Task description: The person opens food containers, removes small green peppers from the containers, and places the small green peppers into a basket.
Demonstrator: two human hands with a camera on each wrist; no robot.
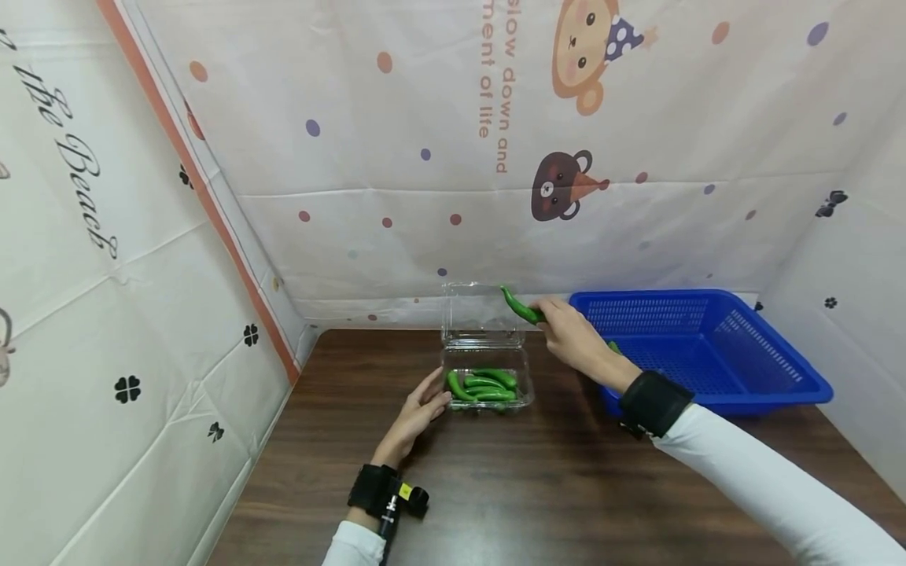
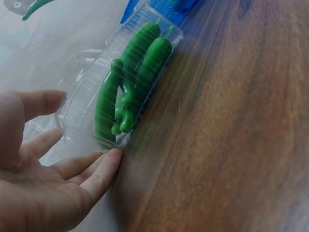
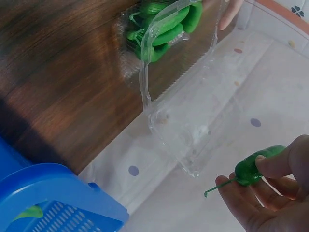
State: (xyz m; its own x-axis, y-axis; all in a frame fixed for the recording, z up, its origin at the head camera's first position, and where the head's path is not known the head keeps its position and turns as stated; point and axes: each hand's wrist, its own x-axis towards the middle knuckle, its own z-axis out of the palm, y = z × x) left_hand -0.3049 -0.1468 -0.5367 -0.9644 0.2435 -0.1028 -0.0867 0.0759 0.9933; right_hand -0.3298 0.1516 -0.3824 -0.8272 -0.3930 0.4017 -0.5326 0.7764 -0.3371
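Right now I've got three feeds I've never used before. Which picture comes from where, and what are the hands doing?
No machine here: a person works with bare hands. The wide picture comes from a head camera; the other two from cameras on each wrist. On the wooden table stands a clear plastic box with its lid up, green peppers inside, and a blue basket beside it. The left hand rests open against the box's side. The right hand pinches one green pepper above the box.
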